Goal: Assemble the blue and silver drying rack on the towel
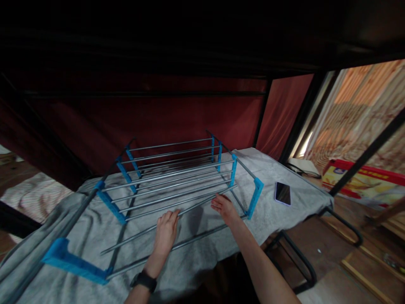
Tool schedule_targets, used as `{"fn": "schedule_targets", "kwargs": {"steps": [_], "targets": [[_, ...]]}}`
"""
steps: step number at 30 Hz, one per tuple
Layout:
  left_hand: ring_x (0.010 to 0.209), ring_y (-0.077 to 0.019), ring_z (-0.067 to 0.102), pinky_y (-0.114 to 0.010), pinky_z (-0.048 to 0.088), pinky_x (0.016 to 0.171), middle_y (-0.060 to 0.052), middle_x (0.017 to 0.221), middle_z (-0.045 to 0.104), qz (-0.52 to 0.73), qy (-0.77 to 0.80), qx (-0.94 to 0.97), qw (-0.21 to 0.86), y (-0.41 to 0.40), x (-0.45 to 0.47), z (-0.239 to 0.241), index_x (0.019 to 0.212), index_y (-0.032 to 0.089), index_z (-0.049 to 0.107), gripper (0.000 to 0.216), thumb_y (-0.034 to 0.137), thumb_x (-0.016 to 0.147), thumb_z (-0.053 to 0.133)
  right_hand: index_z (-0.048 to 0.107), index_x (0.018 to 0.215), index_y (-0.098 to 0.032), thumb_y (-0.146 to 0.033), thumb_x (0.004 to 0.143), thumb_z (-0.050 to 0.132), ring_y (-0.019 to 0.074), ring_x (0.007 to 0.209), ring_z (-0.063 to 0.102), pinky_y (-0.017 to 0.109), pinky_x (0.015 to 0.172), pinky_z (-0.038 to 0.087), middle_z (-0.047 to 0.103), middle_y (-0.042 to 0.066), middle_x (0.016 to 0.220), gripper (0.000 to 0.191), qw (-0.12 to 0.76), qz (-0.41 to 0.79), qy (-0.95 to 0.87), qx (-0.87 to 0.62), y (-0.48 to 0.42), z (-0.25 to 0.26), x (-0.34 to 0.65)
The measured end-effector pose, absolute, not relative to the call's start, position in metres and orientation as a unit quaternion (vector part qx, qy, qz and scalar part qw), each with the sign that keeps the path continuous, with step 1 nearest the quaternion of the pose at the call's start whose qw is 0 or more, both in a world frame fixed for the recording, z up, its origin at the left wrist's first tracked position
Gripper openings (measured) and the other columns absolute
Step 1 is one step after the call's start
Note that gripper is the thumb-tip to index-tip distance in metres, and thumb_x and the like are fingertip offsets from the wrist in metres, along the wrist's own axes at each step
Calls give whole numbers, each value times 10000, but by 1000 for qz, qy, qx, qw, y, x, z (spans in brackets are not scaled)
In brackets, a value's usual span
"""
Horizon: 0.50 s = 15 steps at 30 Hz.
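A folding rack of grey metal rods with blue plastic brackets (177,177) lies on a grey-covered bed (284,219). A loose grey rod (139,236) slants across the cover at the rack's near edge. My left hand (166,232), with a black watch on the wrist, lies flat on this rod, fingers stretched out. My right hand (224,207) rests open at the rod's far end, fingers pointing left toward the rack. A second long rod (190,242) runs below both hands to a blue end bracket (74,261).
A dark phone (282,193) lies on the cover to the right of the rack. Black bed-frame tubes (300,257) curve down at the bed's right edge. A red and yellow box (363,181) sits on the floor at right. Red curtain (158,122) hangs behind.
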<state>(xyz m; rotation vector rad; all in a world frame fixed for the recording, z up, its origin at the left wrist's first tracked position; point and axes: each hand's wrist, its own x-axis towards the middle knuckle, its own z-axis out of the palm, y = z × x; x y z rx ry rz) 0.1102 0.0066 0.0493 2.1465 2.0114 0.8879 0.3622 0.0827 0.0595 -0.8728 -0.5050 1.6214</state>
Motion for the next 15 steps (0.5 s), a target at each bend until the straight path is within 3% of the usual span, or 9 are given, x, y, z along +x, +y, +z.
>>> {"fn": "schedule_targets", "kwargs": {"steps": [8,15], "targets": [[1011,-278,585,-383,390,883,-120,1042,656,180,664,725,-24,-3,106,46,1233,214,651,429,172,938,341,623,725,-212,-179,652,821,156,670,680,305,684,596,714,-8,683,214,623,658,-184,-381,94,45,367],[974,-273,630,-389,421,900,-125,1073,687,143,671,727,-28,-7,75,54,1182,213,661,385,258,953,355,563,703,-232,-170,743,719,143,635,667,303,683,595,718,-6,687,173,630,638,-155,-415,103,36,379]]}}
